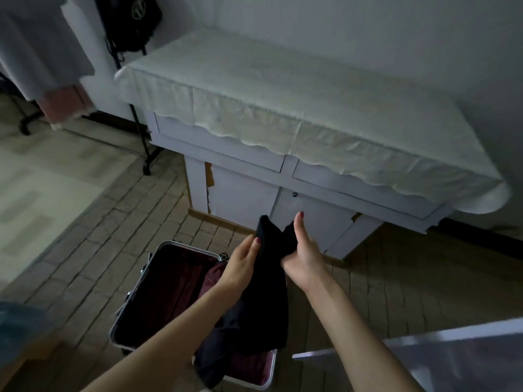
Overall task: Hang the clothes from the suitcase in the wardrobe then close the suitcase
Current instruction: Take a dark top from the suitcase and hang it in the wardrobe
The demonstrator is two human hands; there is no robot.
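An open suitcase with a metal rim and dark red lining lies on the floor below me. A black garment hangs above it, its lower end drooping into the case. My left hand pinches the garment's upper left edge. My right hand grips the upper right part, thumb raised. More dark red fabric shows inside the case under the garment.
A white cabinet covered by a pale cloth stands just beyond the suitcase. A clothes rack with hanging grey and pink garments and a black bag is at the upper left. A pale surface juts in at the lower right.
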